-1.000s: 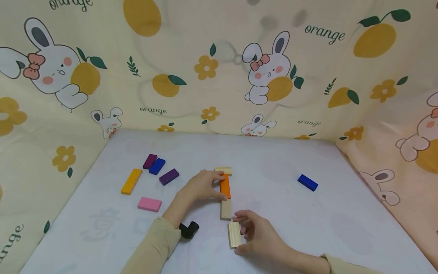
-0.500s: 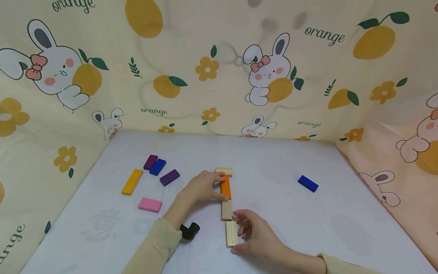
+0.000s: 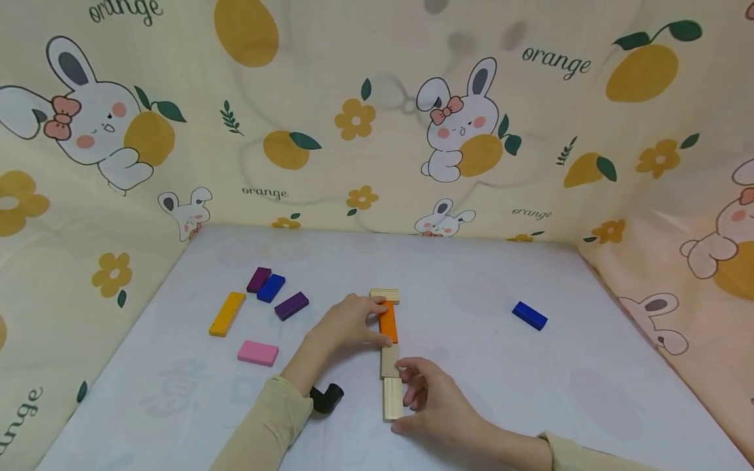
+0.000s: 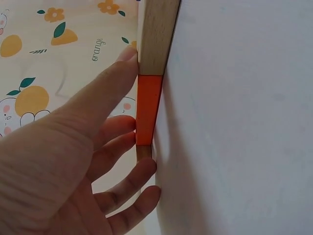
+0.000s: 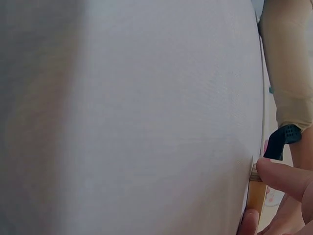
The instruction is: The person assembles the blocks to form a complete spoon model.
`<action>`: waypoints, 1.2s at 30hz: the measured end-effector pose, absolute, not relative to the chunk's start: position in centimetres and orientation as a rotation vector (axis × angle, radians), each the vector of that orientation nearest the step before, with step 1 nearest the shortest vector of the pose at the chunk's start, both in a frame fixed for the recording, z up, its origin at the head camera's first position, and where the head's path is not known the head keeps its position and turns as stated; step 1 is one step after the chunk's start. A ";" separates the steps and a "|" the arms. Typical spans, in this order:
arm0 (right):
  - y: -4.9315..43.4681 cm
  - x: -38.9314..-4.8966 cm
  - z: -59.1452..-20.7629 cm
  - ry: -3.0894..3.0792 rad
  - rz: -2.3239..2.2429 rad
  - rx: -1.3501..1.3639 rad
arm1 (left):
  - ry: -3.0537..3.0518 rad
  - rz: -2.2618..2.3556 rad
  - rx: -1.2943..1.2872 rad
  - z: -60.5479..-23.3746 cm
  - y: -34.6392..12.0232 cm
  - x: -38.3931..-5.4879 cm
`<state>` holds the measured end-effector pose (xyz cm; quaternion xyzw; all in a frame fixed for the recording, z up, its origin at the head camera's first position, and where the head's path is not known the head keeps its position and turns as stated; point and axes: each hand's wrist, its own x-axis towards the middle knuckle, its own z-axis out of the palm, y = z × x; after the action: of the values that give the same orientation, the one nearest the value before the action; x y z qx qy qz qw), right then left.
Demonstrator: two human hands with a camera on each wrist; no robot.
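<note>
A single row runs away from me in the head view: a pale wooden block (image 3: 393, 400) nearest, another wooden block (image 3: 389, 363), an orange block (image 3: 389, 324), and a crosswise wooden block (image 3: 385, 293) at the far end. My left hand (image 3: 343, 320) touches the row's left side around the orange block. In the left wrist view, thumb and fingers rest along that side, lightly bent. My right hand (image 3: 442, 400) holds the nearest block, thumb at its near end and fingers along its right side. That block's end meets the row.
Left of the row lie a yellow block (image 3: 227, 314), a pink block (image 3: 258, 353), two purple blocks and a blue block (image 3: 271, 288). Another blue block (image 3: 529, 315) lies at the right. A black strap-like device (image 3: 327, 398) sits by my left cuff. Patterned cloth (image 3: 377, 118) surrounds the table.
My right hand has slid the nearest wooden block left and slightly away from me, closing its gap to the row. The left hand has stayed at the orange block.
</note>
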<state>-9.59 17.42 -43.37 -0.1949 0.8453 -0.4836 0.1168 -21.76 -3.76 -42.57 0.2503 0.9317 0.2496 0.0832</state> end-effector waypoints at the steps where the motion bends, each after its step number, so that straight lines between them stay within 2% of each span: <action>1: 17.3 -9.6 -43.4 2.472 -1.422 -0.574 | 2.781 0.738 0.749 -42.5 -3.8 -21.8; 36: 17.7 -9.9 -43.0 2.431 -1.379 -0.524 | 2.771 0.676 0.764 -42.1 -3.7 -21.6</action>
<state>-9.92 17.68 -43.00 -0.1822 0.8454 -0.4797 0.1485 -21.55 -3.70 -42.13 0.2575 0.9343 0.2278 0.0943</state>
